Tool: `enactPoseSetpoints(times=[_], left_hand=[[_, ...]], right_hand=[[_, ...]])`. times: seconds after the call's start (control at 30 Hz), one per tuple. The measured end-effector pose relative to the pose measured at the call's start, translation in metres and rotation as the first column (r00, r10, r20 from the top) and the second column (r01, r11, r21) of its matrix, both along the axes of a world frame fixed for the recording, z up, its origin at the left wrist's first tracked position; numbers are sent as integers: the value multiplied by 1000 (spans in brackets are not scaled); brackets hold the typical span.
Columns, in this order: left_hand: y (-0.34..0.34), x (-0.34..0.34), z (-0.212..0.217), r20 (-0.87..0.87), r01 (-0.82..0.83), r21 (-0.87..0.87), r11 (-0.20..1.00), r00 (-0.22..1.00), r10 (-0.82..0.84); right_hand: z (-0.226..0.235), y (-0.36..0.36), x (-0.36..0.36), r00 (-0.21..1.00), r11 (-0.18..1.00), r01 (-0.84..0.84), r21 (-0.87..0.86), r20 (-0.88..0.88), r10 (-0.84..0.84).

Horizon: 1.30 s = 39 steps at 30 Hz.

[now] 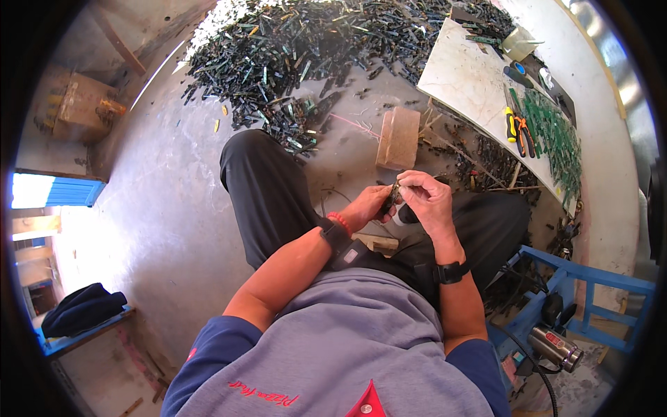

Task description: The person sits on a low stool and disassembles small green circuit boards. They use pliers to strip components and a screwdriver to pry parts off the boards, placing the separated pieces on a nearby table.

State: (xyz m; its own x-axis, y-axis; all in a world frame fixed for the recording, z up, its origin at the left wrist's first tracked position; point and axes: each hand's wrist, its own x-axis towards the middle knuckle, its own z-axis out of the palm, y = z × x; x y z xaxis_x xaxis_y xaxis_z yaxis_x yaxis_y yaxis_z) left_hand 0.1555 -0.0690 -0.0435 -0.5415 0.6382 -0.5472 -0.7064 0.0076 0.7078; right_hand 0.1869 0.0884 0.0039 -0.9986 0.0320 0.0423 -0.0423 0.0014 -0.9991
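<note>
I pinch the small dark strip (390, 198) firmly between my left hand (368, 206) and right hand (425, 199), keeping it steady above my lap.

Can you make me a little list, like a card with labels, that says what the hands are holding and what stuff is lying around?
left hand: grips one end of a small dark piece
right hand: fingers pinch the same piece from the other side
floor ahead: big heap of dark and green scrap strips
near the knees: a brick
to the right: pale board with orange-handled pliers
lower right: blue frame, metal tool
</note>
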Motion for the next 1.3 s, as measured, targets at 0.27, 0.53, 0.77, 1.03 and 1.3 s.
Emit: enactPoseSetpoints(times=[0.27,0.53,0.77,1.03,1.3], left_hand=[[-1,-1,-1,-54,32,-4,999,998,-32],[1,-1,-5,60,-8,-5,1000,998,8],[-1,0,6,-73,-30,-53,998,997,26],[0,1,-14,-231,-104,-57,993,969,88],[2,1,-14,-310,-163,-142,976,944,112]], right_hand=[[0,0,0,999,999,36,18,-16,-36],[-3,7,-1,984,981,174,-86,-14,-176],[7,10,-1,981,907,162,389,-161,-106],[1,17,8,973,883,-140,447,228,39],[12,13,10,742,956,-287,55,645,186]])
